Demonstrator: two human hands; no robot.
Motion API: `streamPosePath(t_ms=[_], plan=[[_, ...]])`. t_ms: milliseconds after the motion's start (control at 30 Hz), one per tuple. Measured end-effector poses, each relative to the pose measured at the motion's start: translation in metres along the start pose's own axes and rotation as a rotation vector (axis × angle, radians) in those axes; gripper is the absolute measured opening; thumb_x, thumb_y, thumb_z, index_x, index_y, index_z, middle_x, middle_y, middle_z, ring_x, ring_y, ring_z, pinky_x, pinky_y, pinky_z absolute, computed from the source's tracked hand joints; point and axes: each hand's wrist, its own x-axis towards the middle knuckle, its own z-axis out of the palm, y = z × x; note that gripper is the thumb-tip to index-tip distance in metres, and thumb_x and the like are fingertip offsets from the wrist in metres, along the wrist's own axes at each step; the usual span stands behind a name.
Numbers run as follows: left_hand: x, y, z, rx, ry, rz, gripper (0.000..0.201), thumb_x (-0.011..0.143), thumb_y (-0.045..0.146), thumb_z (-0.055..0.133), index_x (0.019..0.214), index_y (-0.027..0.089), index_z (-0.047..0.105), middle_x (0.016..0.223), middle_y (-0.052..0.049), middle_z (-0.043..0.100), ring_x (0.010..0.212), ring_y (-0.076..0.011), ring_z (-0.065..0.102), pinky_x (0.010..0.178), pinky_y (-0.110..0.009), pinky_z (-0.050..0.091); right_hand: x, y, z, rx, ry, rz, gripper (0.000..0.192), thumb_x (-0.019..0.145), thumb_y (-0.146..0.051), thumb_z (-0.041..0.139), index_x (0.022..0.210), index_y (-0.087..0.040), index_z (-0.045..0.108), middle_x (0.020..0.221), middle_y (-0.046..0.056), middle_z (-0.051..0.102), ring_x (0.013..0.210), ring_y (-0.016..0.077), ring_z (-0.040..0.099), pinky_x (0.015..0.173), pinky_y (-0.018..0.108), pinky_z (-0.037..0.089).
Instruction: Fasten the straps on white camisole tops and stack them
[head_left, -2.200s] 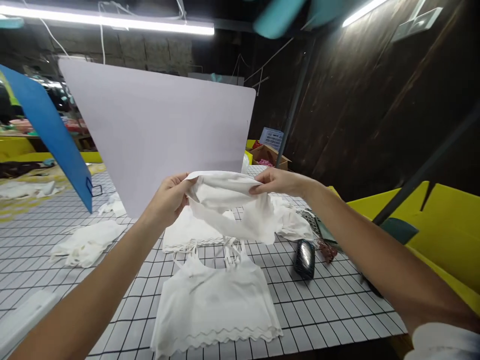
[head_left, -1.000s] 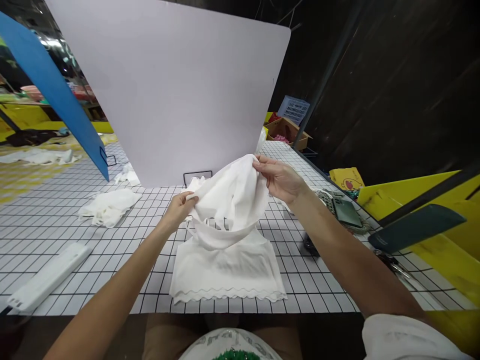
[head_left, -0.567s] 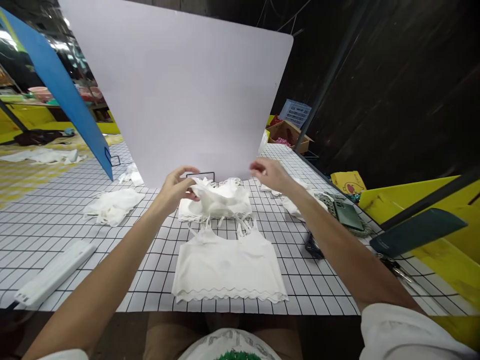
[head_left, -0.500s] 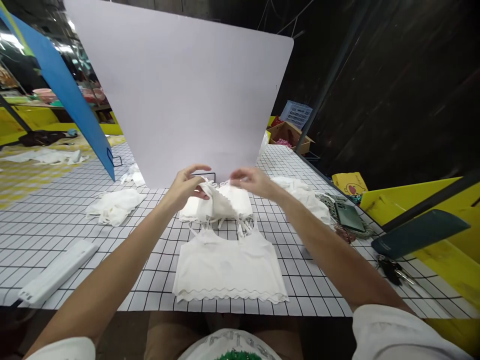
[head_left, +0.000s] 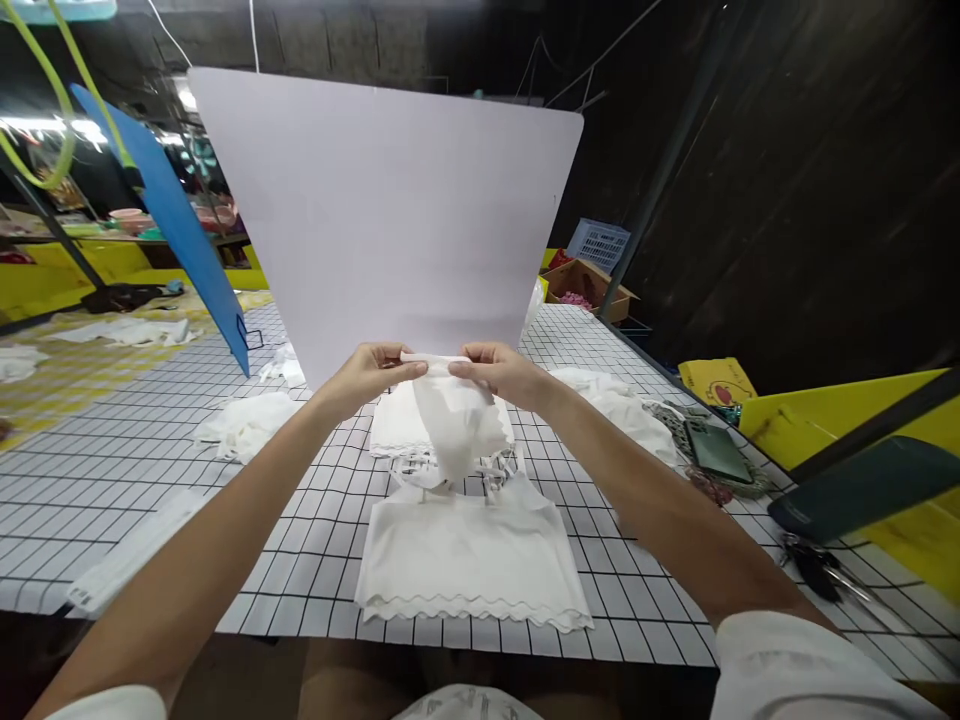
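My left hand (head_left: 371,372) and my right hand (head_left: 501,372) pinch the top edge of a small white garment (head_left: 457,420), which hangs between them above the table. Below it a white crop top with a scalloped hem (head_left: 472,560) lies flat near the front edge of the grid-patterned table (head_left: 135,470). Behind the held garment sits a folded white stack (head_left: 394,425), partly hidden by it.
A big white board (head_left: 390,210) stands upright behind the hands, a blue board (head_left: 176,225) to its left. Loose white garments (head_left: 244,425) lie at left, another white heap (head_left: 622,405) at right. A phone (head_left: 716,450), keys (head_left: 814,565) and yellow bins (head_left: 885,420) are at right.
My hands lifted a white garment, lowered it onto the rear stack, then came together and raised a smaller white piece by its top edge. The camera view tilted.
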Motion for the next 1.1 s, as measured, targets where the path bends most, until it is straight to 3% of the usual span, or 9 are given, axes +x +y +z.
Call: streamPosePath(t_ms=[100, 200, 367, 467, 567, 667, 833, 1000, 1100], plan=[[-0.001, 0.007, -0.005, -0.137, -0.080, 0.032, 0.023, 0.073, 0.039, 0.081, 0.073, 0.016, 0.074, 0.083, -0.006, 0.070, 0.079, -0.0168, 0.065, 0.070, -0.026, 0.052, -0.008, -0.005, -0.009, 0.005, -0.077, 0.043, 0.043, 0.070, -0.049, 0.085, 0.075, -0.017, 0.057, 0.059, -0.008, 0.047, 0.046, 0.0038, 0.038, 0.045, 0.020, 0.038], [-0.001, 0.014, -0.014, -0.282, -0.033, -0.037, 0.026, 0.069, 0.038, 0.085, 0.071, 0.015, 0.072, 0.071, -0.003, 0.066, 0.065, -0.0127, 0.059, 0.060, -0.023, 0.050, -0.016, -0.009, -0.026, -0.001, -0.036, 0.046, 0.043, 0.072, -0.051, 0.083, 0.071, -0.017, 0.056, 0.058, -0.008, 0.046, 0.048, 0.0048, 0.046, 0.050, 0.021, 0.042], [-0.001, 0.021, -0.023, -0.246, -0.012, -0.097, 0.033, 0.065, 0.040, 0.088, 0.066, 0.016, 0.066, 0.061, 0.001, 0.059, 0.052, -0.0086, 0.051, 0.047, -0.019, 0.042, -0.028, -0.022, -0.053, -0.058, 0.002, 0.063, 0.040, 0.075, -0.049, 0.082, 0.074, -0.015, 0.062, 0.063, -0.003, 0.056, 0.057, 0.0095, 0.059, 0.050, 0.021, 0.045], [0.002, 0.026, -0.011, -0.205, -0.084, -0.054, 0.031, 0.067, 0.041, 0.087, 0.071, 0.016, 0.069, 0.065, -0.001, 0.063, 0.056, -0.0097, 0.056, 0.051, -0.019, 0.045, -0.026, -0.028, -0.042, -0.060, -0.075, 0.082, 0.037, 0.078, -0.046, 0.081, 0.095, -0.015, 0.069, 0.084, 0.003, 0.069, 0.071, 0.0120, 0.066, 0.061, 0.022, 0.054], [0.006, 0.031, 0.004, -0.130, -0.209, -0.023, 0.029, 0.071, 0.041, 0.085, 0.079, 0.017, 0.072, 0.071, -0.002, 0.068, 0.059, -0.0117, 0.060, 0.052, -0.020, 0.047, -0.016, -0.031, -0.017, 0.036, -0.148, 0.025, 0.044, 0.077, -0.041, 0.083, 0.111, -0.018, 0.067, 0.099, 0.005, 0.071, 0.084, 0.0135, 0.067, 0.072, 0.024, 0.056], [0.009, 0.035, 0.005, -0.008, -0.309, -0.043, 0.031, 0.071, 0.039, 0.085, 0.089, 0.018, 0.073, 0.077, -0.006, 0.073, 0.063, -0.0160, 0.066, 0.053, -0.023, 0.051, -0.009, -0.037, -0.008, 0.086, -0.062, -0.022, 0.038, 0.075, -0.043, 0.083, 0.097, -0.015, 0.070, 0.081, 0.002, 0.068, 0.068, 0.0103, 0.062, 0.061, 0.022, 0.051], [0.007, 0.037, -0.017, 0.152, -0.373, -0.105, 0.026, 0.068, 0.036, 0.087, 0.077, 0.017, 0.071, 0.075, -0.006, 0.071, 0.067, -0.0177, 0.066, 0.057, -0.025, 0.052, -0.015, -0.055, -0.035, 0.111, 0.139, -0.078, 0.032, 0.071, -0.040, 0.086, 0.081, -0.014, 0.071, 0.078, 0.002, 0.066, 0.070, 0.0098, 0.058, 0.062, 0.021, 0.049], [0.008, 0.036, -0.017, 0.005, -0.352, 0.086, 0.022, 0.084, 0.036, 0.076, 0.084, 0.016, 0.069, 0.083, -0.003, 0.070, 0.079, -0.0123, 0.065, 0.072, -0.022, 0.053, -0.018, -0.066, -0.036, -0.001, 0.029, 0.031, 0.038, 0.067, -0.042, 0.088, 0.087, -0.014, 0.071, 0.078, 0.003, 0.067, 0.066, 0.0116, 0.060, 0.057, 0.024, 0.049], [0.007, 0.031, -0.012, -0.030, -0.367, 0.076, 0.023, 0.084, 0.036, 0.077, 0.091, 0.016, 0.069, 0.088, -0.003, 0.072, 0.078, -0.0124, 0.066, 0.070, -0.022, 0.055, -0.017, -0.072, -0.033, 0.038, 0.094, -0.090, 0.032, 0.067, -0.037, 0.088, 0.081, -0.014, 0.071, 0.080, 0.003, 0.068, 0.072, 0.0128, 0.062, 0.066, 0.026, 0.053]])
